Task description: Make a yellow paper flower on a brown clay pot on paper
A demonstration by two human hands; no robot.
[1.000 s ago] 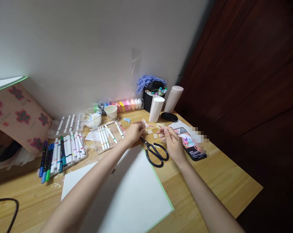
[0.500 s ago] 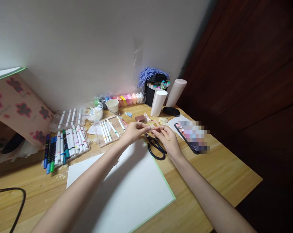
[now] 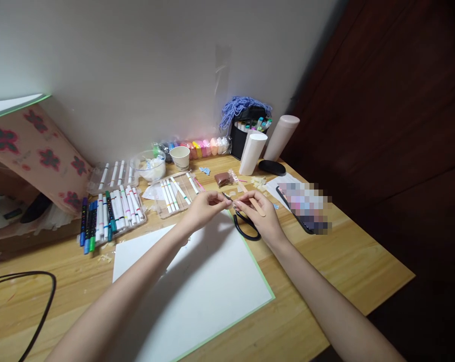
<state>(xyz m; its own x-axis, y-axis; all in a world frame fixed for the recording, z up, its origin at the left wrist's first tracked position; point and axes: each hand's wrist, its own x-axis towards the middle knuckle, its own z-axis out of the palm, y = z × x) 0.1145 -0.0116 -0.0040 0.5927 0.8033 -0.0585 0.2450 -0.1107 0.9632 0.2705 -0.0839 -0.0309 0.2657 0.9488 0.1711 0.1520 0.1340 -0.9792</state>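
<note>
My left hand (image 3: pixel 206 208) is closed, thumb and index finger pinched at a tiny piece too small to make out. My right hand (image 3: pixel 260 213) is also closed, its fingertips meeting the left ones at that piece. A flat wooden craft stick (image 3: pixel 256 206) runs through the right hand's fingers. Below and between the hands, black-handled scissors (image 3: pixel 249 236) lie partly hidden, across the edge of a white board with a green border (image 3: pixel 212 281). Just beyond the fingers is a brown block of clay (image 3: pixel 222 179) in clear wrapping.
Markers (image 3: pixel 110 216) in clear trays, a plastic bowl (image 3: pixel 152 168) and a paper cup (image 3: pixel 180 158) stand left. Coloured clay packs (image 3: pixel 200 148) line the wall. White cylindrical containers (image 3: pixel 253 156), a black marker holder (image 3: pixel 240 138) and a phone (image 3: pixel 300 211) are right. A black cable (image 3: pixel 48 306) lies front left.
The view has shifted slightly, so the table things appear a little farther right and higher. Both hands stay together over the scissors, fingertips a little changed in position.
</note>
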